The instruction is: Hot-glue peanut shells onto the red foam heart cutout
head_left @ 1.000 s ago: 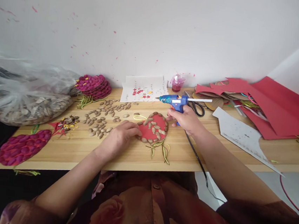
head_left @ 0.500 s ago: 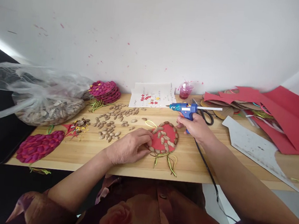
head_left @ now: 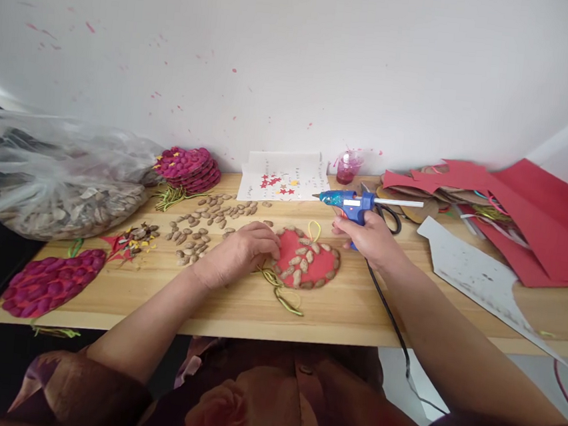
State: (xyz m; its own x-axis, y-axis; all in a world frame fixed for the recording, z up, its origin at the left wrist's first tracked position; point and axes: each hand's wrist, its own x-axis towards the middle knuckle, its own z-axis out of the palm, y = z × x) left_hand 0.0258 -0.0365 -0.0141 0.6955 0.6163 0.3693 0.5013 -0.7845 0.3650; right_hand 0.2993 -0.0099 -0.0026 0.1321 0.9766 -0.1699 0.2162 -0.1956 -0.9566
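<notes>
A blue hot glue gun with a white glue stick in its back is gripped in my right hand, its nozzle pointing left above the wood. On the tabletop lies a red peanut-trimmed ornament, with peanuts around its rim and in a line across its middle. It has a yellow loop at the top and green yarn tassels at its lower left. My left hand pinches the ornament's left edge, its fingertips partly hidden.
Loose peanuts lie left of my left hand. Beyond are a plastic bag of shells, a purple ornament and a stack of similar ones. Paper with small stars, a cup and red sheets line the back and right.
The peanut ornament has turned clockwise: its loop moved from upper left to the top, its tassels from the bottom to lower left. My left hand shifted left; the glue gun stays raised.
</notes>
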